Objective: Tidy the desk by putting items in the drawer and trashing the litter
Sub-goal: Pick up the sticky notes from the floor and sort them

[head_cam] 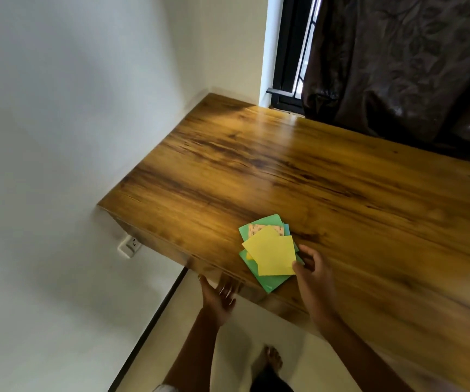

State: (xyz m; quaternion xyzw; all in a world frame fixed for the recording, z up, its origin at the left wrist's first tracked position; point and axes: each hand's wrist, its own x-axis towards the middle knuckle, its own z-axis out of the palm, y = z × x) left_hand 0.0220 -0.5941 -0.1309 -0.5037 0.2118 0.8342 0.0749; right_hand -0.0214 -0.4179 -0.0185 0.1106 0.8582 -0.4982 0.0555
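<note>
A loose stack of coloured paper sheets point(270, 251), yellow on top of green with a patterned one between, lies near the front edge of the wooden desk point(313, 176). My right hand point(311, 267) pinches the stack's right corner between thumb and fingers. Below the desk's front edge my left hand point(218, 292) reaches up, its fingers curled against the drawer front point(214, 270) under the desktop. Whether that drawer is open I cannot tell.
A white wall runs along the left, with a wall socket point(130, 246) just under the desk's left end. Behind the desk are a dark curtain point(403, 66) and a window frame point(287, 52). My bare foot point(272, 360) stands on the pale floor.
</note>
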